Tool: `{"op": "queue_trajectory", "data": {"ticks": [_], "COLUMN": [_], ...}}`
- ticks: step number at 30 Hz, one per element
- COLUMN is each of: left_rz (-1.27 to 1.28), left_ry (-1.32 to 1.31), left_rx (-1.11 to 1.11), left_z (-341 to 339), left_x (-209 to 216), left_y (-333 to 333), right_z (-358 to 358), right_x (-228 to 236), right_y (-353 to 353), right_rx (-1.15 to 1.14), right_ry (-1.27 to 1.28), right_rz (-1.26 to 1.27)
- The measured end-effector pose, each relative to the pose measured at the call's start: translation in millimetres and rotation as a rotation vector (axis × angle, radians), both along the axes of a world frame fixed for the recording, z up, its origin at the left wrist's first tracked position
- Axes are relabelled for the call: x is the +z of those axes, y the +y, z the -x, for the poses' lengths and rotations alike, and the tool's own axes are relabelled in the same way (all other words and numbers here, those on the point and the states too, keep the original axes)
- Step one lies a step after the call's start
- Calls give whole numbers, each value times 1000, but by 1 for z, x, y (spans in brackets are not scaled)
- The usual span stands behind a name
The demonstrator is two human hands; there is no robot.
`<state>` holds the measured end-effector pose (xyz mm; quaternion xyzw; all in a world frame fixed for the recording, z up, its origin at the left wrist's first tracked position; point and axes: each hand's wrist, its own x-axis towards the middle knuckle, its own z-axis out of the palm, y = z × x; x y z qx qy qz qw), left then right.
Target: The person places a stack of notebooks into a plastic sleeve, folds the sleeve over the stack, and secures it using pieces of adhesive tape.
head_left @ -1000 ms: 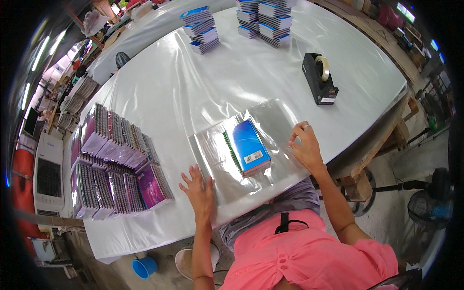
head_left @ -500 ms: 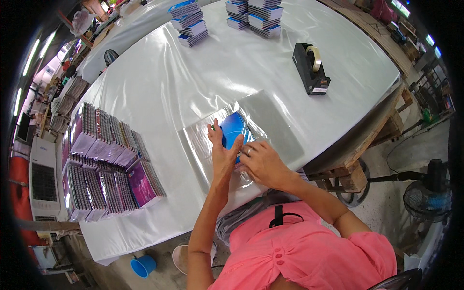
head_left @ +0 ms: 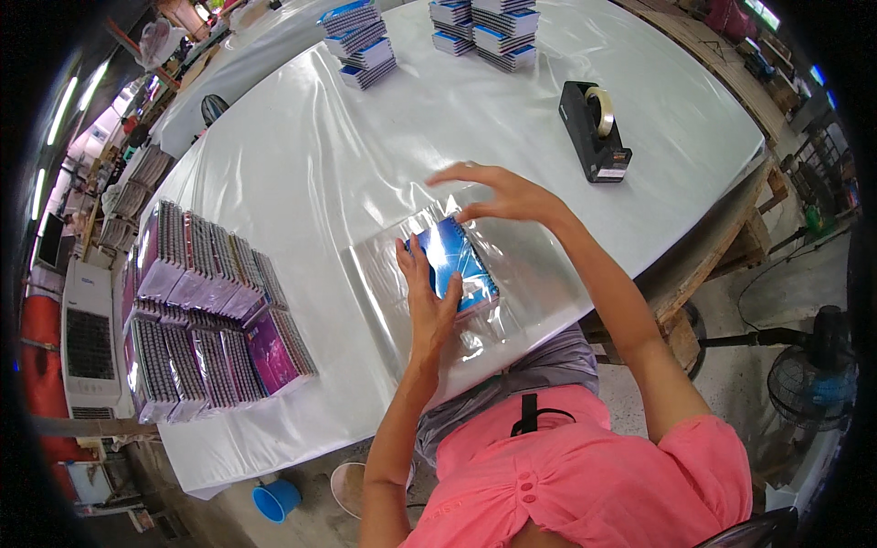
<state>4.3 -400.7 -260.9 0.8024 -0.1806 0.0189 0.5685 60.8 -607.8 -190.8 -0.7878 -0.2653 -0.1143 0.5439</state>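
A blue spiral notebook (head_left: 459,258) lies on a sheet of clear plastic wrap (head_left: 384,301) near the front edge of the white table (head_left: 301,164). My left hand (head_left: 426,299) lies flat on the notebook's left side and presses the folded wrap down on it. My right hand (head_left: 501,193) hovers over the notebook's far edge with fingers spread, pinching the upper edge of the wrap with thumb and fingertip.
Rows of wrapped purple notebooks (head_left: 196,315) fill the table's left side. A black tape dispenser (head_left: 595,131) stands at the right. Stacks of blue notebooks (head_left: 361,41) and more stacks (head_left: 489,26) sit at the far edge. A blue cup (head_left: 276,500) is on the floor.
My right hand has moved from the near side of the notebook up to its far edge, lifting the wrap there. My left hand has slid down onto the notebook's left side.
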Motion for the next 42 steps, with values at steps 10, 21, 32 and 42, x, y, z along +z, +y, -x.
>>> {"op": "queue_trajectory", "data": {"ticks": [10, 21, 32, 42], "left_rz": [50, -24, -32, -64], "left_ry": [44, 28, 6, -50], "left_rx": [0, 40, 31, 6], "left_z": [2, 10, 5, 3], "left_x": [-1, 4, -1, -2], "left_y": [-3, 1, 2, 4], "right_z": [-93, 61, 110, 114], "right_x": [-52, -52, -60, -66], "right_y": [39, -4, 15, 21], "right_rx": [121, -138, -92, -116], "right_ry": [110, -290, -259, -266], "right_rz": [215, 335, 479, 532]}}
